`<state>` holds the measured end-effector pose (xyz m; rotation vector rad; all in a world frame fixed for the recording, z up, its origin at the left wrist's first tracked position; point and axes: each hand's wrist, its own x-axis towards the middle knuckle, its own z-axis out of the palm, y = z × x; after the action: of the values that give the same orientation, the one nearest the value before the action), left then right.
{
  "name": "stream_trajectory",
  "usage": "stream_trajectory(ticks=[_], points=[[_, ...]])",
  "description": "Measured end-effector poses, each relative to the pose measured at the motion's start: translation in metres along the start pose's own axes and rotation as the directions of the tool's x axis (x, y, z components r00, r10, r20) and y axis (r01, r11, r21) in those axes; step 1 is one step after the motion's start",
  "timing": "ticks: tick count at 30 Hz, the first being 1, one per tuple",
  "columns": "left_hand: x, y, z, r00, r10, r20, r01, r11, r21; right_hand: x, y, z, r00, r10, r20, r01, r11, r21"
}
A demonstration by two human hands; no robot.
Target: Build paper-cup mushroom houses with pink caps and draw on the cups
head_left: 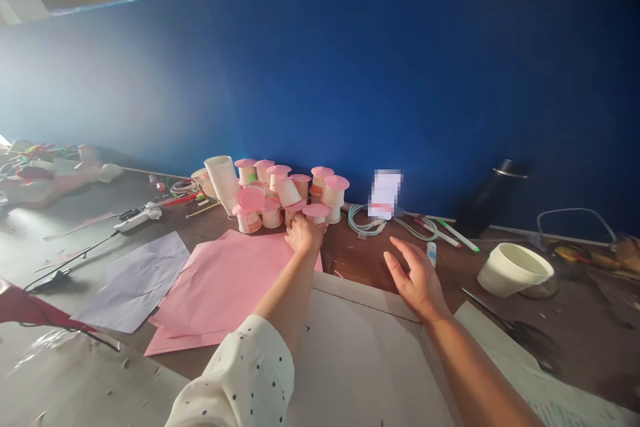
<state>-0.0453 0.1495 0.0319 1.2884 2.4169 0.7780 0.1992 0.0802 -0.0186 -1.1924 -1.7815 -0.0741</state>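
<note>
My left hand (305,235) reaches forward to the front of a group of paper cups, its fingers closed around a paper cup with a pink paper disc (316,211) on top. The hand hides most of that cup. Beside and behind it stand several more paper cups (247,221) capped with pink discs, some stacked on others; one white cup (289,192) leans at a tilt. My right hand (417,280) is over the right side of the table, fingers apart and holding nothing. Nearest to it is a small white-and-blue tube (431,253).
Pink paper sheets (225,287) and a pale lilac sheet (137,280) lie at left, near a power strip (140,217). A tall cup stack (223,183) leans behind. Coiled cable (361,221), markers (457,235), nested cups (515,270) and a dark bottle (500,193) stand right. A blue partition (350,80) bounds the back.
</note>
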Motion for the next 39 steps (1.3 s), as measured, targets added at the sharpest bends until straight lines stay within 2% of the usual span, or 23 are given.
stream_trajectory(ticks=[8,18,32,39], points=[[-0.0015,0.0015,0.0069,1.000,-0.014,-0.027,0.014,1.000,0.024,-0.0015,0.0007,0.0005,1.000,0.022,0.013,-0.021,1.000,-0.004],[-0.0046,-0.0069,0.0022,0.998,0.004,0.057,-0.006,0.999,0.033,-0.0016,0.0005,-0.0010,0.999,0.031,0.036,-0.030,0.999,-0.009],[-0.0038,-0.0036,0.0051,1.000,-0.002,0.007,0.002,0.999,0.043,-0.0023,0.0042,0.0014,0.999,0.033,0.034,-0.033,0.999,0.008],[-0.0093,-0.0018,-0.0029,1.000,-0.014,0.026,0.013,0.999,0.049,-0.0015,0.0008,-0.0003,0.998,0.054,0.042,-0.054,0.998,0.009]])
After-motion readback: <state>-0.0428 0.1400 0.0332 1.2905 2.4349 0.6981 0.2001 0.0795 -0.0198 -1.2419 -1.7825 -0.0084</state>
